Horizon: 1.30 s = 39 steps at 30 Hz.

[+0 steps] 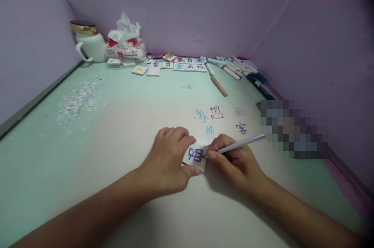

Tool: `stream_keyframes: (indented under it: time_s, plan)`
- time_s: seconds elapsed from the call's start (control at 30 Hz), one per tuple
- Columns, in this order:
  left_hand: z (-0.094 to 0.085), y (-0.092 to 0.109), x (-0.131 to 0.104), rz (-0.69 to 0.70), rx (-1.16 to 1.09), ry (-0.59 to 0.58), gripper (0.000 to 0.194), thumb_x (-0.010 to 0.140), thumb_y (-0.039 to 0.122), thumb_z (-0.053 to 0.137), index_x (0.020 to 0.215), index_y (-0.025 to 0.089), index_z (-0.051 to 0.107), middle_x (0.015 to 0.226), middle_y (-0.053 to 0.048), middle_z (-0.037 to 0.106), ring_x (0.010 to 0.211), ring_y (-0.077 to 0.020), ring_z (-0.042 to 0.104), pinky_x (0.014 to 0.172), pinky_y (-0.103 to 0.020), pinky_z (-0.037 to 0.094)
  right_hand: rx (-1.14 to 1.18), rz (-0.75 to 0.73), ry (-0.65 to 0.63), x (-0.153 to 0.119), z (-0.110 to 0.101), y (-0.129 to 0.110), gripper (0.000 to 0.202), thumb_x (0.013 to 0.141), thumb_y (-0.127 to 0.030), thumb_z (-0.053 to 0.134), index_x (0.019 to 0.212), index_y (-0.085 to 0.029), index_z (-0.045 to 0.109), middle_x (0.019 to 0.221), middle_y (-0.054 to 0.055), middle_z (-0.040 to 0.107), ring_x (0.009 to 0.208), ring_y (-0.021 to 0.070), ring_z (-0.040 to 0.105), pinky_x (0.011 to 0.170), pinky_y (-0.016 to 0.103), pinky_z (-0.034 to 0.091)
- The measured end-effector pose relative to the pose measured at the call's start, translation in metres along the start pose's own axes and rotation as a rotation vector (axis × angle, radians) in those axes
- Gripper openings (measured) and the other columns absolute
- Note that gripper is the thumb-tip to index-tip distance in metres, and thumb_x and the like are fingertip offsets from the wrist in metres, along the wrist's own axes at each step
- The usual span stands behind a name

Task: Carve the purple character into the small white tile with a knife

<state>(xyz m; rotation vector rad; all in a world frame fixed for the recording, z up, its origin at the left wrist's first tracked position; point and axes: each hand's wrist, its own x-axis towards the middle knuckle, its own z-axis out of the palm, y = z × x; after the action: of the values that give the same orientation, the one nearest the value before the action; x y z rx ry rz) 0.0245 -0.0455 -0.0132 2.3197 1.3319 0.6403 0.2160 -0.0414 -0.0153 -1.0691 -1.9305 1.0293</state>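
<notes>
A small white square block [189,161] with a purple Chinese character on its face is tilted up slightly off the table. My left hand [168,160] grips it by the edges, thumb at the near side and fingers at the far side. My right hand [236,162] pinches a slim, silvery-white pen-like tool [244,142]. Its tip meets the right part of the character, and its back end points up to the right. Whether the tip is a blade or a nib is too small to tell.
White shavings [80,100] lie at the left. At the back are a white mug [92,47], a tissue pack [125,47], several character blocks [189,67], markers [230,71] and a wooden-handled stick [219,85]. Characters [216,112] are written on the table. A blurred patch [292,131] covers the right.
</notes>
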Motion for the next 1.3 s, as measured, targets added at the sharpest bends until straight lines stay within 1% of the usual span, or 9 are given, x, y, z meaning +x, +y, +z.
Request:
stream_keyframes:
  time_s: [0.2, 0.37, 0.53, 0.63, 0.73, 0.8, 1.03, 1.17, 1.3]
  plan:
    - [-0.0007, -0.0004, -0.0002, -0.016, 0.001, -0.002, 0.041, 0.066, 0.034, 0.075, 0.100, 0.018, 0.060, 0.106, -0.008, 0.059, 0.102, -0.0280, 0.053, 0.090, -0.046, 0.039, -0.079, -0.021, 0.007, -0.0023, 0.0009, -0.0027, 0.019, 0.089, -0.027, 0.048, 0.072, -0.021, 0.047, 0.060, -0.001, 0.052, 0.053, 0.0127, 0.046, 0.049, 0.026, 0.036]
    - [-0.0014, -0.0003, -0.0003, -0.015, 0.013, -0.003, 0.037, 0.068, 0.034, 0.074, 0.099, 0.019, 0.060, 0.105, -0.007, 0.059, 0.102, -0.0276, 0.053, 0.088, -0.044, 0.041, -0.093, -0.002, 0.000, -0.0019, -0.0010, -0.0024, 0.020, 0.090, -0.028, 0.047, 0.072, -0.021, 0.045, 0.057, -0.003, 0.047, 0.050, 0.0118, 0.042, 0.046, 0.025, 0.032]
    - [-0.0007, -0.0006, -0.0008, -0.016, 0.017, 0.002, 0.037, 0.068, 0.034, 0.074, 0.099, 0.020, 0.060, 0.104, -0.007, 0.059, 0.100, -0.0273, 0.053, 0.087, -0.045, 0.040, -0.088, 0.020, 0.005, -0.0003, -0.0012, -0.0030, 0.021, 0.089, -0.030, 0.047, 0.070, -0.021, 0.046, 0.056, -0.003, 0.046, 0.049, 0.0113, 0.041, 0.046, 0.024, 0.031]
    - [0.0000, -0.0008, -0.0011, -0.021, 0.024, 0.022, 0.039, 0.066, 0.036, 0.075, 0.098, 0.019, 0.060, 0.103, -0.007, 0.060, 0.098, -0.0265, 0.054, 0.086, -0.044, 0.040, -0.055, 0.072, 0.025, -0.0009, 0.0009, -0.0036, 0.023, 0.088, -0.031, 0.050, 0.068, -0.021, 0.046, 0.053, -0.004, 0.045, 0.047, 0.0106, 0.039, 0.043, 0.024, 0.029]
    - [0.0002, -0.0009, -0.0008, -0.033, 0.037, 0.032, 0.043, 0.062, 0.037, 0.078, 0.096, 0.018, 0.060, 0.100, -0.006, 0.060, 0.094, -0.0252, 0.054, 0.085, -0.043, 0.040, -0.005, 0.171, 0.066, -0.0028, 0.0032, -0.0046, 0.027, 0.085, -0.033, 0.054, 0.064, -0.021, 0.044, 0.049, -0.006, 0.040, 0.044, 0.0092, 0.034, 0.040, 0.022, 0.024]
    - [-0.0002, -0.0009, -0.0002, -0.037, 0.039, 0.030, 0.044, 0.061, 0.037, 0.080, 0.094, 0.017, 0.060, 0.098, -0.006, 0.061, 0.092, -0.0242, 0.054, 0.085, -0.042, 0.039, 0.010, 0.203, 0.084, -0.0040, 0.0039, -0.0051, 0.028, 0.085, -0.033, 0.055, 0.062, -0.021, 0.043, 0.048, -0.006, 0.038, 0.044, 0.0086, 0.031, 0.040, 0.022, 0.022]
    - [-0.0005, 0.0003, -0.0010, -0.053, 0.031, 0.032, 0.044, 0.060, 0.036, 0.080, 0.094, 0.017, 0.059, 0.098, -0.006, 0.060, 0.091, -0.0243, 0.055, 0.085, -0.043, 0.038, 0.072, 0.279, 0.060, -0.0046, 0.0046, -0.0045, 0.032, 0.085, -0.037, 0.055, 0.061, -0.021, 0.042, 0.050, -0.006, 0.039, 0.046, 0.0092, 0.032, 0.042, 0.023, 0.023]
    - [0.0006, 0.0008, -0.0020, -0.064, 0.034, 0.046, 0.043, 0.060, 0.036, 0.080, 0.093, 0.018, 0.059, 0.097, -0.006, 0.060, 0.091, -0.0242, 0.055, 0.086, -0.043, 0.037, 0.094, 0.300, 0.065, -0.0052, 0.0059, -0.0060, 0.032, 0.085, -0.036, 0.055, 0.061, -0.020, 0.041, 0.050, -0.006, 0.040, 0.047, 0.0092, 0.032, 0.043, 0.023, 0.023]
    - [0.0019, 0.0012, -0.0011, -0.071, 0.043, 0.064, 0.043, 0.059, 0.036, 0.081, 0.090, 0.016, 0.060, 0.096, -0.007, 0.060, 0.089, -0.0239, 0.055, 0.086, -0.044, 0.037, 0.110, 0.327, 0.090, -0.0063, 0.0082, -0.0088, 0.032, 0.085, -0.035, 0.055, 0.060, -0.020, 0.041, 0.050, -0.005, 0.042, 0.047, 0.0091, 0.033, 0.044, 0.022, 0.024]
